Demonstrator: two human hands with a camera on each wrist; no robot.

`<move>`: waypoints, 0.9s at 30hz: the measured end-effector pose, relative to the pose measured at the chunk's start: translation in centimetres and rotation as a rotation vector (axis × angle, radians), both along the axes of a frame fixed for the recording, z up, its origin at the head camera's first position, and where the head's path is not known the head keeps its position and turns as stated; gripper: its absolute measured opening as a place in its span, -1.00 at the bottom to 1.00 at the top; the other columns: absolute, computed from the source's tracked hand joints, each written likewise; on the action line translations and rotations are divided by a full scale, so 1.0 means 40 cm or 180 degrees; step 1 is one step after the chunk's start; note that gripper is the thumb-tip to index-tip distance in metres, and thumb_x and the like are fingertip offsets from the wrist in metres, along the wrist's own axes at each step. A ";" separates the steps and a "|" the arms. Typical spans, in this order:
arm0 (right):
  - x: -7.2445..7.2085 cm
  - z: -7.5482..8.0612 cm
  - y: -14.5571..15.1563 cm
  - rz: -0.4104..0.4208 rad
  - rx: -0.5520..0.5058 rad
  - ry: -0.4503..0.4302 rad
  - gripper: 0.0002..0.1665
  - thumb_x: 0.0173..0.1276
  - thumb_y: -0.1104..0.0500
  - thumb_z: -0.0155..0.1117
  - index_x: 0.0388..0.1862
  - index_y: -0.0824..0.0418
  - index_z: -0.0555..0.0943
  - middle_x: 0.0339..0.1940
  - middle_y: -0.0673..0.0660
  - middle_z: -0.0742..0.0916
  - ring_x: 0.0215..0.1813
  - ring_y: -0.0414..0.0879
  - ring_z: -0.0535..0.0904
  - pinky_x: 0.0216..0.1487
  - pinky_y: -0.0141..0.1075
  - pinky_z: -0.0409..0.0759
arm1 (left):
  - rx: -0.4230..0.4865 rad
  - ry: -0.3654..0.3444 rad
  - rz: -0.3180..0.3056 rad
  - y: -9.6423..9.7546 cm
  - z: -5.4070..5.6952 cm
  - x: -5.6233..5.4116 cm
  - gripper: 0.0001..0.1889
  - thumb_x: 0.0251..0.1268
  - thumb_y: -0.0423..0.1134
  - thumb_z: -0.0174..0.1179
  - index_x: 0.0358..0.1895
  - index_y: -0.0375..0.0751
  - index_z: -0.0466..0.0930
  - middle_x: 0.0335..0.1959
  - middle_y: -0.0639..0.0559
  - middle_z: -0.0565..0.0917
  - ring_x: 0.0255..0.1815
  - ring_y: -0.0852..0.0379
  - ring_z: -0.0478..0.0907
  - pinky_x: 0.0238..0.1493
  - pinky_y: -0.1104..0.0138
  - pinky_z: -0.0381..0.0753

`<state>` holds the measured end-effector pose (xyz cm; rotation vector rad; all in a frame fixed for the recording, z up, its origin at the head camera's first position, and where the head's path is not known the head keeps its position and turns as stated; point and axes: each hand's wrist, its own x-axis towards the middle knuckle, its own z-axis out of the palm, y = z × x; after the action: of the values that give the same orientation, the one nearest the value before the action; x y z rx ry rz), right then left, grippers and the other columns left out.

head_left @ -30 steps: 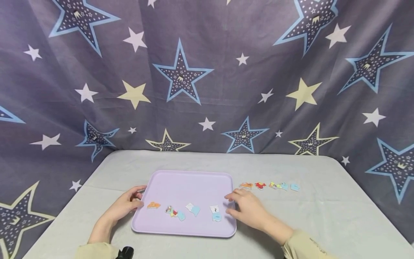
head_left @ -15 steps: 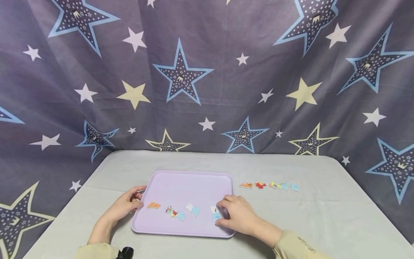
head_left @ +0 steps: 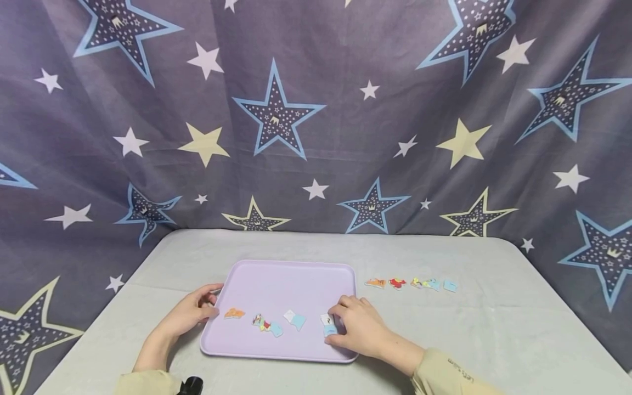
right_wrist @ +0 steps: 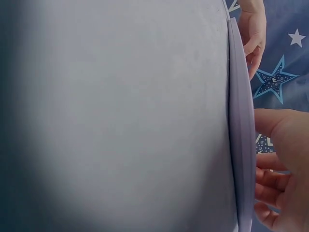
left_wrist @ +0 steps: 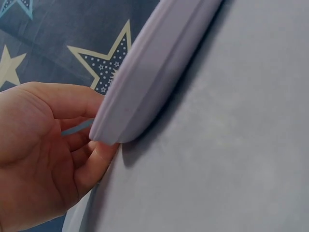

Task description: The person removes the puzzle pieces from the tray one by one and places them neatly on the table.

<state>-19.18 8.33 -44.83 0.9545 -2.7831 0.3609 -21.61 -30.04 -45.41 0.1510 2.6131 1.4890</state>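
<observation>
A lilac tray (head_left: 288, 285) lies on the grey table and holds several small puzzle pieces. My left hand (head_left: 209, 304) grips the tray's left rim. In the left wrist view the left hand (left_wrist: 91, 130) has its thumb over the rim (left_wrist: 149, 72) and its fingers beneath. My right hand (head_left: 334, 325) reaches over the tray's right side. Its curled fingertips and thumb pinch a white and blue piece (head_left: 328, 325). An orange piece (head_left: 234, 313), a colourful piece (head_left: 266, 323) and another white and blue piece (head_left: 295, 318) lie to its left.
A row of several loose pieces (head_left: 410, 283) lies on the table right of the tray. A star-patterned cloth (head_left: 316, 109) hangs behind and around the table. The right wrist view shows the tray's edge (right_wrist: 241, 145) side-on against the grey table (right_wrist: 120, 121).
My right hand moved left from the table beside the tray onto the white and blue piece inside it. The left hand has stayed on the tray's rim.
</observation>
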 end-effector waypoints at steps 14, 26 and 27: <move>-0.006 0.012 0.001 0.0074 -0.0018 -0.0231 -0.58 0.08 -0.02 0.28 -0.07 0.11 0.60 -0.22 -0.07 0.57 -0.20 -0.22 0.42 -0.22 -0.32 0.34 | -0.0050 -0.0078 0.0070 0.002 0.005 0.001 -0.33 -0.05 -0.45 0.15 0.26 -0.44 0.21 -0.23 -0.14 0.40 -0.49 0.25 0.30 -0.52 0.43 0.39; -0.008 0.011 -0.006 0.0019 -0.0099 -0.0220 -0.57 0.04 -0.11 0.32 -0.15 0.08 0.58 -0.36 -0.11 0.51 -0.28 -0.25 0.36 -0.25 -0.32 0.34 | -0.0060 -0.0077 0.0089 -0.001 0.003 -0.002 -0.33 -0.05 -0.44 0.15 0.26 -0.41 0.22 -0.22 -0.16 0.40 -0.46 0.22 0.31 -0.52 0.43 0.39; -0.008 0.011 -0.006 0.0015 -0.0101 -0.0233 -0.58 0.04 -0.09 0.32 -0.15 0.08 0.58 -0.35 -0.11 0.51 -0.28 -0.25 0.37 -0.25 -0.32 0.34 | -0.0054 -0.0071 0.0085 -0.001 0.003 -0.003 -0.33 -0.04 -0.44 0.15 0.26 -0.41 0.22 -0.22 -0.16 0.40 -0.46 0.22 0.31 -0.52 0.43 0.39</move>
<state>-19.51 8.10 -44.38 0.9598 -2.8318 0.4480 -21.71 -30.07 -45.31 0.0976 2.6195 1.4678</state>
